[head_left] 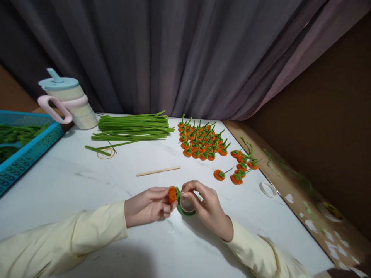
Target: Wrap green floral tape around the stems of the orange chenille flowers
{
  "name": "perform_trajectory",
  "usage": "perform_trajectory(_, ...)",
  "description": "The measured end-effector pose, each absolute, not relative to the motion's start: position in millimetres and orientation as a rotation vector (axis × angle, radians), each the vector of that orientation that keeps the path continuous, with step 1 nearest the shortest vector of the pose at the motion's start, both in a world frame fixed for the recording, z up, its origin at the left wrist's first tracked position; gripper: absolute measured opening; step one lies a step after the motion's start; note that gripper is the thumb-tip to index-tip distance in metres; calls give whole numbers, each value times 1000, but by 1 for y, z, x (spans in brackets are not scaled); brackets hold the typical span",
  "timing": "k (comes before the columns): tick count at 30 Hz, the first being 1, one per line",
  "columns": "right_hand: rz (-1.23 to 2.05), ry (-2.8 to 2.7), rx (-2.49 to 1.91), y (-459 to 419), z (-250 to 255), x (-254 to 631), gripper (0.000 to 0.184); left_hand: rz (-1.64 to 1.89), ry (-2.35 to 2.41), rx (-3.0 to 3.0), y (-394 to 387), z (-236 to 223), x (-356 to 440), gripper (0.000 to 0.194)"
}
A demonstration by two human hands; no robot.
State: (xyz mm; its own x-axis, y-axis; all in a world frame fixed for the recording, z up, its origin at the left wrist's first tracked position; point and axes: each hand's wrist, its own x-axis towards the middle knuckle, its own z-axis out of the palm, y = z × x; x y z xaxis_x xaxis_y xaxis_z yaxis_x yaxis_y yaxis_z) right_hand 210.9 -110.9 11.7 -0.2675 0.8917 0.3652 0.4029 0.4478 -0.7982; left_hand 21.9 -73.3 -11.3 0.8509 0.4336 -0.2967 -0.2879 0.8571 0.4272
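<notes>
My left hand (149, 205) is closed, pinching a small orange pipe-cleaner piece with a green top (173, 193) just above the white table (72, 181). My right hand (204, 206) is closed around a roll of green tape (187, 207), its fingertips touching the green top of the orange piece. Both hands meet near the table's front middle. Cream sleeves cover both forearms.
A bundle of green pipe cleaners (133, 129) lies at the back. Several finished orange pieces (201, 141) are grouped at back right, more (240, 166) nearer the right edge. A wooden stick (158, 171), white tape ring (268, 189), blue basket (20, 148) and lidded cup (68, 100) are around.
</notes>
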Motion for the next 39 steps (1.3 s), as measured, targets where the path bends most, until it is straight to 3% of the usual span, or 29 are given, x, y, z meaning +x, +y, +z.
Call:
perform_trajectory(13,1453,-1370,-1154,-110,16,205,32,373,490,493,-71,-7,22,22)
perform_trajectory(22,1613,-1227,-1037,-109,19,207,41,365,450,483,-69,-11,21,23)
perform_trajectory(35,1680,-1181,-992,-110,21,206,39,344,420,482,-69,-9,22,18)
perform_trajectory(39,1494,-1375,-1034,-111,16,206,29,354,407,448,-68,-7,22,15)
